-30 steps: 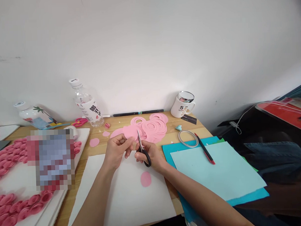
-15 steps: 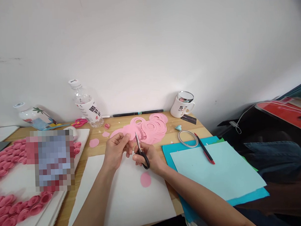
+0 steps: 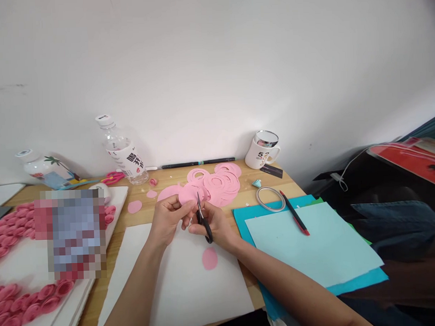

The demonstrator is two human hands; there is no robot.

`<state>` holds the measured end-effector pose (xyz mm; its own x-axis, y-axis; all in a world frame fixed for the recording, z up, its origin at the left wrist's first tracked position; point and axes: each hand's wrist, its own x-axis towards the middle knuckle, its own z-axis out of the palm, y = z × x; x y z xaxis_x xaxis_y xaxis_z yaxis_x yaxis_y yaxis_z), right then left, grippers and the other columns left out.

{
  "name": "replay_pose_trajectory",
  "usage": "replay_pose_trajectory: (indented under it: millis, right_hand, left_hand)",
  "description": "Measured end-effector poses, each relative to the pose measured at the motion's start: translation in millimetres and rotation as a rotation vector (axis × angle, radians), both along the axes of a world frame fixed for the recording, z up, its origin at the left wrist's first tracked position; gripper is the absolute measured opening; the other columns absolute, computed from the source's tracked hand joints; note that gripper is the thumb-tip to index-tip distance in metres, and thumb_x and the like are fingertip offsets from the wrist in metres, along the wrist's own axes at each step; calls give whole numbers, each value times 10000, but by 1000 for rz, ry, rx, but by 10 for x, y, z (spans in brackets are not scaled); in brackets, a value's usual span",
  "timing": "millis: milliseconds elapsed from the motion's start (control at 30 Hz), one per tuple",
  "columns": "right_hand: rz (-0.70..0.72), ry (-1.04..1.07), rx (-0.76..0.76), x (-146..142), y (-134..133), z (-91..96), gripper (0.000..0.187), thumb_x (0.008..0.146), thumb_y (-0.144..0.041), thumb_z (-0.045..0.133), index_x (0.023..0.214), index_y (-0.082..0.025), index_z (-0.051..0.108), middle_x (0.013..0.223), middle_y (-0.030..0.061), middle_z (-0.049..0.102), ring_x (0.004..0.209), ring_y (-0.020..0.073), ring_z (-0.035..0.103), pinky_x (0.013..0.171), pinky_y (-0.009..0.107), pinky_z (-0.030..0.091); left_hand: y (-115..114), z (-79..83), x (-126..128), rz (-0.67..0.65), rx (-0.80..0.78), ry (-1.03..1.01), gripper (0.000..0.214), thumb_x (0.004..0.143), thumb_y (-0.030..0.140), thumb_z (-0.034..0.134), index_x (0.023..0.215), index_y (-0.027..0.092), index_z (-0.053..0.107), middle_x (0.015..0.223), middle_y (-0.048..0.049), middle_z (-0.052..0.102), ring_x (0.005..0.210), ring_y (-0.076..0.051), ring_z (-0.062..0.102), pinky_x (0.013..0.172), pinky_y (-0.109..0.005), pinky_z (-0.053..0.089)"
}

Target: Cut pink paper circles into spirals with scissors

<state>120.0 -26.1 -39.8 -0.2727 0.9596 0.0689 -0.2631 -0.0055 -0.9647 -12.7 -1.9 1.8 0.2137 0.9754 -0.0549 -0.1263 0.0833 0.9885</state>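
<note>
My left hand pinches a round piece of pink paper between thumb and fingers. Black-handled scissors are in my right hand, with the blades pointing up at the right edge of that paper. Behind both hands lies a heap of pink paper rings and cut pieces; part of it is hidden by the held paper. A loose pink paper disc rests on the white sheet below my hands.
At left, rolled pink paper flowers cover a white board, partly blurred out. A plastic bottle, a black pen and a mug stand or lie by the wall. On the right are a tape roll, another pen and blue paper.
The pink paper has turned slightly in my left hand, and the scissors sit a little lower and more upright. The whole view has shifted slightly.
</note>
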Motion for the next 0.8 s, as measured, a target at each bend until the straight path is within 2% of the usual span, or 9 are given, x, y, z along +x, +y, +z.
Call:
replay_pose_trajectory:
  millis: [267, 800]
  right_hand:
    - [15, -32, 18, 4, 3, -20, 479, 548, -451, 771, 840, -196, 490, 620, -37, 479, 516, 95, 424, 488, 222, 326]
    - [30, 3, -17, 19, -7, 58, 447, 538, -413, 775, 767, -178, 472, 537, -71, 435, 455, 58, 333, 433, 196, 260]
  left_hand:
    - [5, -8, 19, -10, 7, -18, 214, 666, 268, 688, 561, 139, 552, 464, 30, 556, 334, -60, 452, 341, -195, 319]
    - [18, -28, -3, -12, 29, -18, 246, 688, 256, 668, 534, 141, 513, 481, 32, 553, 323, -40, 416, 338, -189, 290]
